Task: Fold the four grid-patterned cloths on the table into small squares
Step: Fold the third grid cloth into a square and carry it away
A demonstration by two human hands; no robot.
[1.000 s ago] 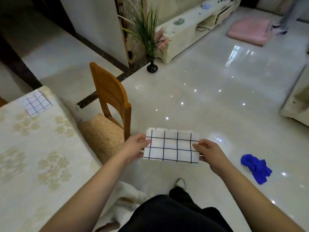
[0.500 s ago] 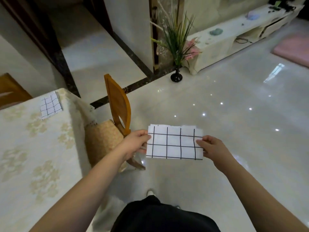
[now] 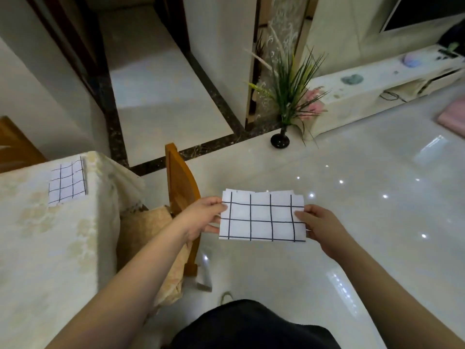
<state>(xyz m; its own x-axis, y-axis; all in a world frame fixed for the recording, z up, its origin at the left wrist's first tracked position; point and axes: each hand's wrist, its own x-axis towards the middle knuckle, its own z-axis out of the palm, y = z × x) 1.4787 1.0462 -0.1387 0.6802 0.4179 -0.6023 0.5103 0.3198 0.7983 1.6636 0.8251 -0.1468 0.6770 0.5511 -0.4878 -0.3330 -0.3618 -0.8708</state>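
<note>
Now I see my left hand (image 3: 201,217) and right hand (image 3: 320,226) each pinching an end of the folded cloth (image 3: 261,216) above the floor (image 3: 352,197); another folded cloth (image 3: 67,182) lies on the surface (image 3: 37,248)

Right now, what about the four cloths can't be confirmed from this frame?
- Head view, cloth count: only the held cloth and the folded cloth on the table show; the frame's left edge crops the table.
- Held cloth's layers: hidden behind its front face.
- Fingers behind it: hidden by the cloth.

A table (image 3: 50,248) under a pale floral tablecloth (image 3: 75,248) fills the 8 o'clock side; one folded grid-patterned cloth (image 3: 67,182) lies flat near its far corner, toward 10 o'clock.
</note>
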